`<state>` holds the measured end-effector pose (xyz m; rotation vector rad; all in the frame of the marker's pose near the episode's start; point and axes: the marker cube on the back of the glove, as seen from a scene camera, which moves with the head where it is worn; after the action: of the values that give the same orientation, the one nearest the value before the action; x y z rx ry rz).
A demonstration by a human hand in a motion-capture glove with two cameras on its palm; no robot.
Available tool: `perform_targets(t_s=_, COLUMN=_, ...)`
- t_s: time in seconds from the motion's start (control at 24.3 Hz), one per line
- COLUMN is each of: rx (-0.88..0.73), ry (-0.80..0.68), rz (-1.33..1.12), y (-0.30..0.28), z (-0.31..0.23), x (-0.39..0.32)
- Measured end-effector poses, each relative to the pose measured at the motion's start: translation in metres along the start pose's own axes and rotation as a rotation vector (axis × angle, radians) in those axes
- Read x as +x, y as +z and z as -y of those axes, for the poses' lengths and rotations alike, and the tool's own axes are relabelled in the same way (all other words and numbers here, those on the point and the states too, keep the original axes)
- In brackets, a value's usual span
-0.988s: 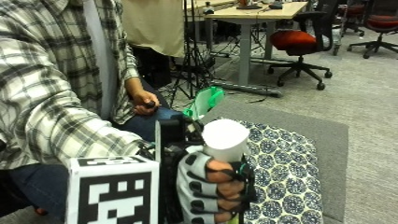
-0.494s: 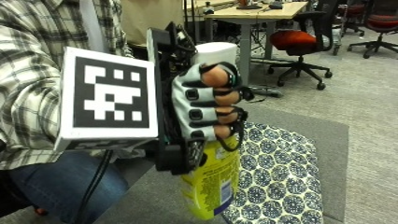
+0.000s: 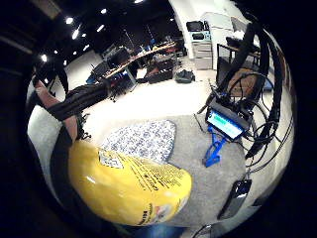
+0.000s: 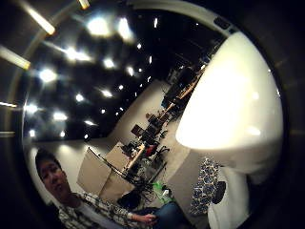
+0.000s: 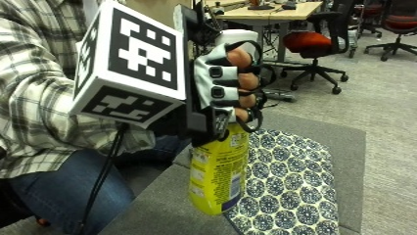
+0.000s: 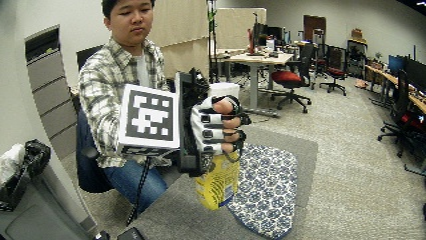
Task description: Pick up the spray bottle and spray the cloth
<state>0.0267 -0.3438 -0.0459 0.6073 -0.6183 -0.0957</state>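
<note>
The spray bottle (image 5: 218, 171) hangs upright in the middle of the outside view, lifted clear of the grey worktop (image 5: 163, 205), its long axis running near vertical with the yellow body below your grip and the white spray head (image 5: 224, 39) above it, tucked behind your knuckles. Your right hand (image 5: 224, 83) is clamped on the bottle's neck, the fingers curled round it; I cannot tell whether one of them sits on the trigger. The cloth (image 5: 287, 191), white with a dark blue floral print, lies flat on the worktop just beside and below the bottle, filling the lower right of that view, so your target sits down and to the right of the grip in the frame. I cannot see which way the nozzle faces (the glove hides it), and my judgement is that the coming move turns on tipping or turning the head down toward the cloth before you squeeze. The bottle's label shows blue and white panels in the outside view and lines of dark print in the little finger side palm view (image 3: 129, 183), but none of it is legible and no brand can be made out. Further out, that same palm view shows a small lit screen on a blue stand (image 3: 224, 124) and a dark phone-like slab (image 3: 237, 198) at the worktop's far side.
</note>
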Motion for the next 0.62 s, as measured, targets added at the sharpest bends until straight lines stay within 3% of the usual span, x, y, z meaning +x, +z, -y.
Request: perform_targets(t_s=0.62, rx=-0.224, ry=-0.056, rz=-0.186, y=0.063, z=0.001, x=-0.020)
